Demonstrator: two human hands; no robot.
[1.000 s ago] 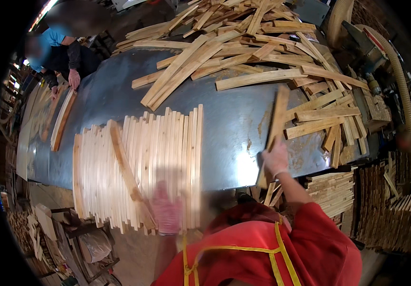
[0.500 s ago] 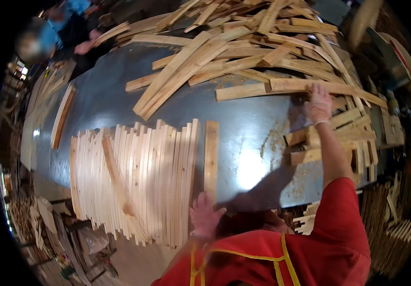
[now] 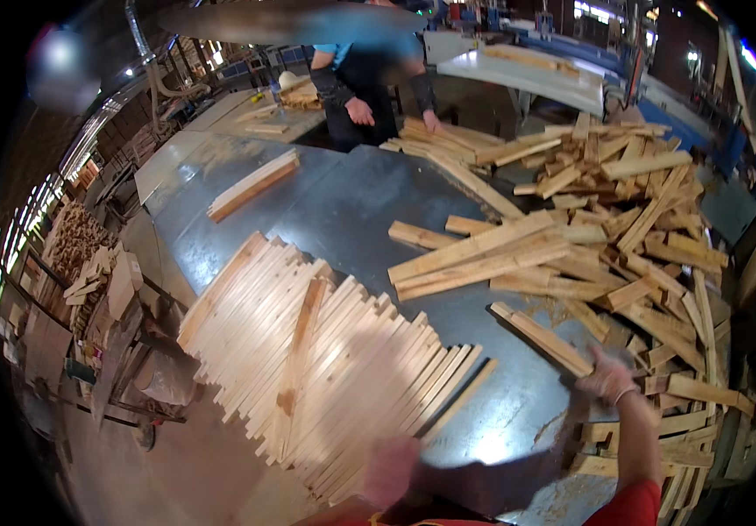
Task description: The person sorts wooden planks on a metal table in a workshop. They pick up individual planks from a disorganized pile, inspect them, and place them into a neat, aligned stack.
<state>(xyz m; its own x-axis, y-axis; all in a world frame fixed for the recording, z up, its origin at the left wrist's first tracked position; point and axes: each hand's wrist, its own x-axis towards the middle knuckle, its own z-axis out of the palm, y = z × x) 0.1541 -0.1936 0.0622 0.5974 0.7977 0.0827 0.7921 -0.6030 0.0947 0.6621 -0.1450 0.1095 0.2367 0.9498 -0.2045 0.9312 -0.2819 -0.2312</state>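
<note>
My right hand (image 3: 610, 377), in a thin see-through glove, is closed around the near end of a wooden strip (image 3: 540, 337) that slants across the metal table (image 3: 356, 188). Motion blurs my left hand (image 3: 391, 472) at the near edge; its fingers cannot be made out. It is beside the near ends of a row of pale wooden strips (image 3: 343, 368) laid side by side. One loose strip (image 3: 301, 351) lies across that row. Along the row's right side, a single strip (image 3: 459, 401) lies on the metal.
A jumbled heap of wood pieces (image 3: 632, 237) covers the right side. One short strip (image 3: 253, 184) lies at the far left of the table. Across it stands a person in blue (image 3: 369, 88), one hand at the heap. Stacked wood (image 3: 88, 254) is at the left.
The view has swung, bringing the other person and the room beyond into sight. My right hand has left the long plank and now grips a strip's end. My left hand, earlier spread, is blurred.
</note>
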